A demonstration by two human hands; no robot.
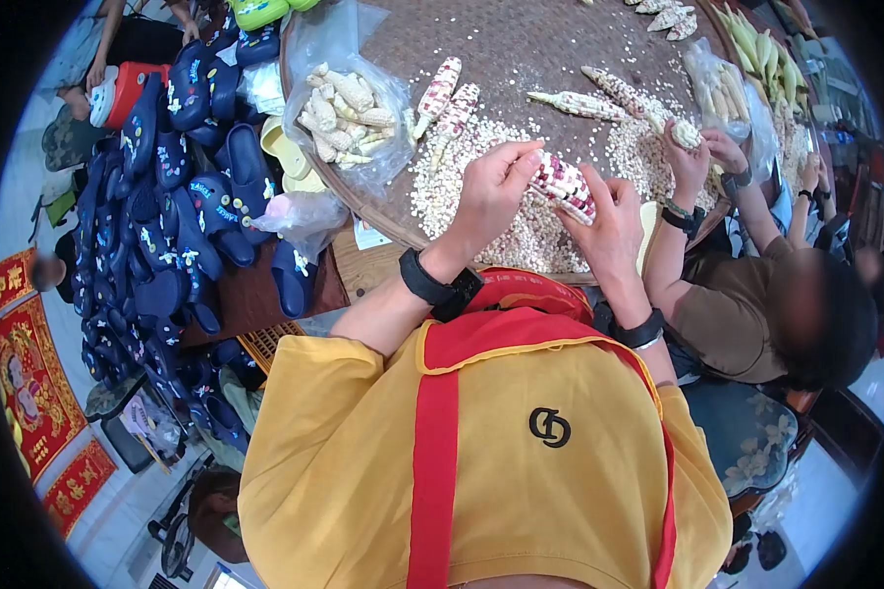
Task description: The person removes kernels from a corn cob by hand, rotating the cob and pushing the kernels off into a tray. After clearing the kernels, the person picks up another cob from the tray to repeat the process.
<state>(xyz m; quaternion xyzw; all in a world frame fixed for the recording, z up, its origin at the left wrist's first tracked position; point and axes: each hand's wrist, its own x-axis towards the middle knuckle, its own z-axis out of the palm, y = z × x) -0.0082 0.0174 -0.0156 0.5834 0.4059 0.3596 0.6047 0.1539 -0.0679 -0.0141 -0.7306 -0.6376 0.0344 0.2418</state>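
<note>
A corn cob with dark red and white kernels (562, 187) is held between my two hands, above the large round woven tray (383, 218). My left hand (499, 188) has its fingers pinched at the cob's upper left end. The fingers of my right hand (607, 228) close round its lower right end. Loose pale kernels (530, 243) are spread on the tray beneath and around the hands. Two speckled cobs (438, 90) lie just beyond my left hand, and two more partly stripped cobs (580, 105) lie farther up the tray.
A plastic bag of bare cobs (349, 113) is at the tray's left. Many dark blue clogs (167, 196) are heaped farther left. On the right a co-worker (737, 314) holds a cob (686, 134) over the tray. Husked corn (766, 59) lies at the upper right.
</note>
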